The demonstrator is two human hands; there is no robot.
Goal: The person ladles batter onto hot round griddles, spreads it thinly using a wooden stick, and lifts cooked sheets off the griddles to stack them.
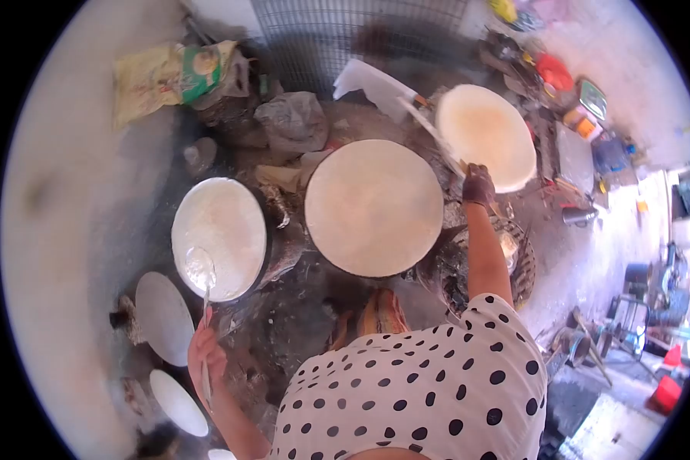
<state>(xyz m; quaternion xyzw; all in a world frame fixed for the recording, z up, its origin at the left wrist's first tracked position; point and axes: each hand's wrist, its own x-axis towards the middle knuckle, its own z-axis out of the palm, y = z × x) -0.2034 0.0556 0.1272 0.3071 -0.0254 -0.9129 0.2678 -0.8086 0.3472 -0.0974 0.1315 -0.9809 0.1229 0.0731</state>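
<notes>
My left hand (207, 354) is closed around the handle of a ladle (202, 270). The ladle's bowl rests on wet white batter (221, 222) spread over the left round griddle. To the right, my right hand (479, 184) is closed at the near edge of a large round flatbread (487, 138), browned in its middle. A long pale flat stick (431, 126) runs from this hand up along the flatbread's left side. Between my hands, a pale sheet of batter or bread (374, 207) covers the middle griddle.
A woven basket (525, 264) sits below my right forearm. Pale discs (163, 318) stand at the lower left. A grey plastic bag (291, 121) and a yellow-green sack (176, 77) lie at the back, near a wire mesh panel (345, 38). Bottles and containers (609, 153) line the right.
</notes>
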